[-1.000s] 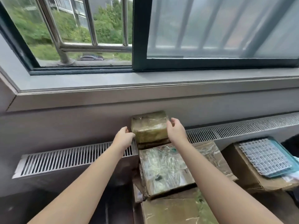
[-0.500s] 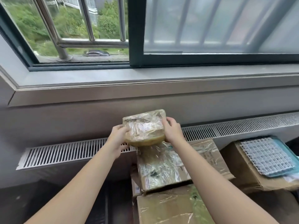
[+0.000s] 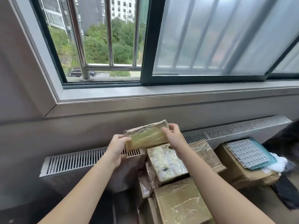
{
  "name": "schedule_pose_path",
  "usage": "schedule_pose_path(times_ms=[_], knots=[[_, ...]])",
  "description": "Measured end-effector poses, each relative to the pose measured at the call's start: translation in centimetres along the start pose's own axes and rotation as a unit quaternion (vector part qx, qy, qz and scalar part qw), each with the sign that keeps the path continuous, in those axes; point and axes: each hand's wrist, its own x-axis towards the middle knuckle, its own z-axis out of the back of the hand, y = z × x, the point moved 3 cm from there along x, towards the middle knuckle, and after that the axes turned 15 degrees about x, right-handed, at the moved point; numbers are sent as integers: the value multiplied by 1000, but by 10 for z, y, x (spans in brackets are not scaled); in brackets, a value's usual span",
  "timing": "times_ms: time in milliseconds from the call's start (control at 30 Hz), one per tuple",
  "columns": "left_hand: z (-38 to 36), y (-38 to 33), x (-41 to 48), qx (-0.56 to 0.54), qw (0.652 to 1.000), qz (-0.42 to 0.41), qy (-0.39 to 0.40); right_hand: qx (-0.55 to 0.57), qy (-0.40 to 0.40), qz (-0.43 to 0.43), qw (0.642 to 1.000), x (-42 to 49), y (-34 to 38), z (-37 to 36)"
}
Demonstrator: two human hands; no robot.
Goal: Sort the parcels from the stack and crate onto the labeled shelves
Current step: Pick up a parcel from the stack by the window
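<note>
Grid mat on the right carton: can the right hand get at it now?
Probably not yet: right hand grips the small wrapped parcel. The grid mat lies uncovered, nothing above it.

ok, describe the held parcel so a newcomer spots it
Below the window runs a slatted grille. In front of it the left hand and right hand grip a small parcel by its ends. Unlike the stack beneath, it is raised, tilted and yellow-green.

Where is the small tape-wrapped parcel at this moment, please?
In the head view, the small parcel is held between the left hand and right hand near centre, just above the stack of parcels by the radiator grille.
</note>
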Motion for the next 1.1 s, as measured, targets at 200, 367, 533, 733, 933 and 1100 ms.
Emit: schedule_pose_path(times_ms=[200,367,533,733,933,1100], knots=[[27,1,-26,-80,996,-35,-19,53,39,11,998,-28,15,-23],[43,2,-53,-79,985,-85,-126,73,70,21,995,-34,29,-44],[55,3,-84,-83,971,-109,-196,104,128,42,985,-36,36,-62],[56,9,-127,-88,952,-114,-269,141,214,27,966,-44,42,-73],[66,35,-180,-122,911,-135,-370,150,323,28,934,-71,40,-100],[81,60,-230,-164,882,-113,-427,133,397,33,907,-109,36,-133]])
